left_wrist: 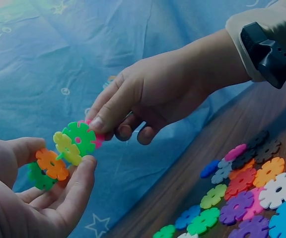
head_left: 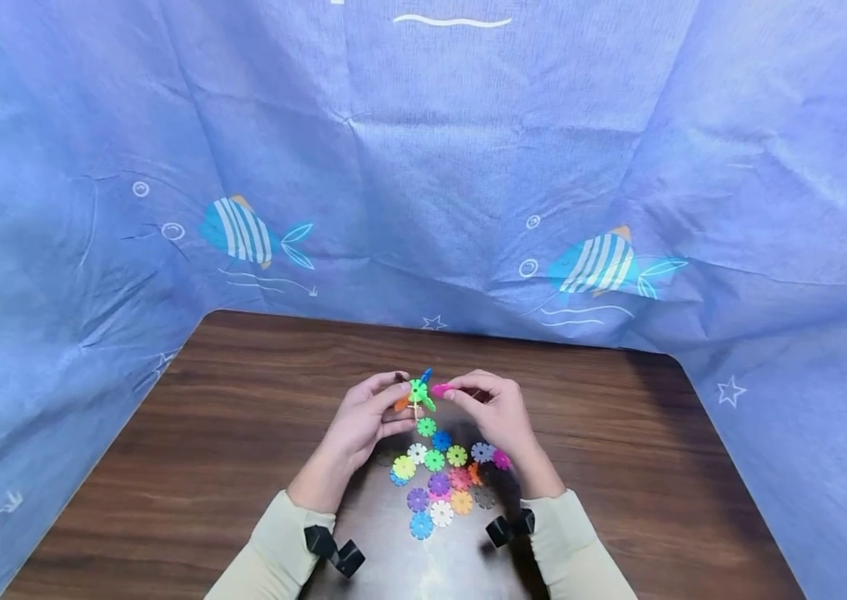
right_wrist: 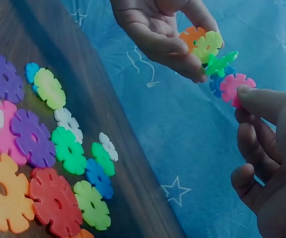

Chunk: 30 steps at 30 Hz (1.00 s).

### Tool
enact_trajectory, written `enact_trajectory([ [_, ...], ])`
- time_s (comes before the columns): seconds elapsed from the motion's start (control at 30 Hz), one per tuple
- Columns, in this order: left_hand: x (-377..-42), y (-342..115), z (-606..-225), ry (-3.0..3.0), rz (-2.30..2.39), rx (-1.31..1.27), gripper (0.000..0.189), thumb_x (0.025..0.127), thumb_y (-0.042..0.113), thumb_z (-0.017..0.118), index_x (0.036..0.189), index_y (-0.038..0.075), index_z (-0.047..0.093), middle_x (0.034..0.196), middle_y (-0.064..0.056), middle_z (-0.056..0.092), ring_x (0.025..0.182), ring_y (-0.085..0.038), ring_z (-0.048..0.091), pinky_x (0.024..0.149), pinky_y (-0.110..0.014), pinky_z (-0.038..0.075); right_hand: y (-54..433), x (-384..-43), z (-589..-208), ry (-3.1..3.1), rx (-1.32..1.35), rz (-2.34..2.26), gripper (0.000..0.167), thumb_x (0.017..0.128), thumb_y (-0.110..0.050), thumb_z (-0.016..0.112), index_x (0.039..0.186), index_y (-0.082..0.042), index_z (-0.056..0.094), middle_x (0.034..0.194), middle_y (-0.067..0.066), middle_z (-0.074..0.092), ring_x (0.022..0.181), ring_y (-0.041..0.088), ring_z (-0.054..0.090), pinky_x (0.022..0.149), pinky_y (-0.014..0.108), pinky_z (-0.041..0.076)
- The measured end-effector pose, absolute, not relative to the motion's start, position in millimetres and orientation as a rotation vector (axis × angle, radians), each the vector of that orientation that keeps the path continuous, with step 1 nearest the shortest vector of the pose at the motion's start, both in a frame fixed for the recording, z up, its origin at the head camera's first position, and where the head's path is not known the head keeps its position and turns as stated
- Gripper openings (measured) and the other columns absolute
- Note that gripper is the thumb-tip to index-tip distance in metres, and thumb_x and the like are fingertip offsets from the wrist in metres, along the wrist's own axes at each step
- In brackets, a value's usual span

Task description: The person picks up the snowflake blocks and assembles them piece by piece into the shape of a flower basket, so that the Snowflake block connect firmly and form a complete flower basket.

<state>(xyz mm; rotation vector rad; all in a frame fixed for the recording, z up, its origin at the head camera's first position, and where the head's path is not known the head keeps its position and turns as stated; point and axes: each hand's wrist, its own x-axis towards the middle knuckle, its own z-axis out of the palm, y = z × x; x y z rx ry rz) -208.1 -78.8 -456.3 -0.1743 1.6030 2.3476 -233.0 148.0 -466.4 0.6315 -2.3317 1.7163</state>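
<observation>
My left hand [head_left: 365, 414] holds a small cluster of interlocked, notched flower-shaped plastic discs above the table. In it are an orange disc [left_wrist: 52, 164], a yellow disc [left_wrist: 67, 148], green discs and a blue disc [right_wrist: 216, 85]. Thumb and fingers of that hand pinch the cluster from the left. A pink disc [right_wrist: 236, 88] is pinched by its edge between the thumb and forefinger of my right hand [head_left: 497, 414]. The pink disc is right up against the blue and green end of the cluster. The right hand's other fingers are loosely bent.
Many loose notched discs lie below the hands on the dark wooden table [head_left: 266, 400], among them a purple disc [right_wrist: 33, 138], a red disc [right_wrist: 56, 202] and a white disc [head_left: 442, 512]. Some overlap. A blue fish-print cloth [head_left: 423, 192] hangs behind the table.
</observation>
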Motion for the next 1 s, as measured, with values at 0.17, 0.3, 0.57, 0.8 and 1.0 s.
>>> enact_trajectory([
  [0.17, -209.3, -78.8, -453.8, 1.616, 2.324, -0.141, 0.047, 0.103, 0.017, 0.063, 0.144, -0.001, 0.049, 0.1, -0.01, 0.071, 0.084, -0.022, 0.076, 0.077, -0.036, 0.064, 143.9, -229.6, -456.5, -2.348, 0.587, 1.741, 0.009, 0.093, -0.004, 0.074, 0.1, 0.001, 0.078, 0.095, 0.015, 0.077, 0.079, 0.023, 0.067, 0.068, 0.028, 0.057],
  [0.3, -208.5, -76.7, -454.4, 1.597, 2.313, -0.127, 0.048, 0.104, 0.018, 0.062, 0.145, -0.002, 0.047, 0.103, -0.011, 0.073, 0.085, -0.021, 0.077, 0.079, -0.036, 0.064, 143.7, -228.8, -457.7, -2.361, 0.573, 1.748, 0.009, 0.093, -0.004, 0.075, 0.099, 0.002, 0.077, 0.093, 0.015, 0.078, 0.078, 0.021, 0.067, 0.067, 0.023, 0.055],
  [0.57, -207.4, -74.5, -457.5, 1.601, 2.319, -0.145, 0.044, 0.104, 0.017, 0.062, 0.142, -0.001, 0.051, 0.102, -0.007, 0.072, 0.085, -0.02, 0.076, 0.079, -0.037, 0.064, 148.7, -234.3, -472.2, -2.349, 0.623, 1.715, 0.006, 0.092, -0.016, 0.078, 0.097, -0.012, 0.08, 0.093, 0.005, 0.078, 0.073, 0.024, 0.064, 0.06, 0.024, 0.052],
  [0.8, -207.8, -75.4, -454.3, 1.581, 2.328, -0.133, 0.04, 0.104, 0.018, 0.062, 0.139, 0.001, 0.052, 0.099, -0.007, 0.072, 0.086, -0.021, 0.076, 0.08, -0.038, 0.064, 149.3, -234.1, -470.1, -2.294, 0.644, 1.743, 0.006, 0.093, -0.016, 0.077, 0.097, -0.012, 0.08, 0.094, 0.005, 0.078, 0.076, 0.016, 0.066, 0.063, 0.026, 0.055],
  [1.0, -205.6, -76.1, -453.7, 1.571, 2.335, -0.126, 0.045, 0.104, 0.017, 0.061, 0.143, -0.003, 0.048, 0.098, -0.007, 0.072, 0.087, -0.022, 0.076, 0.079, -0.036, 0.064, 142.9, -220.5, -447.2, -2.285, 0.621, 1.779, 0.006, 0.092, -0.001, 0.074, 0.097, 0.001, 0.077, 0.094, 0.016, 0.077, 0.081, 0.016, 0.067, 0.069, 0.029, 0.057],
])
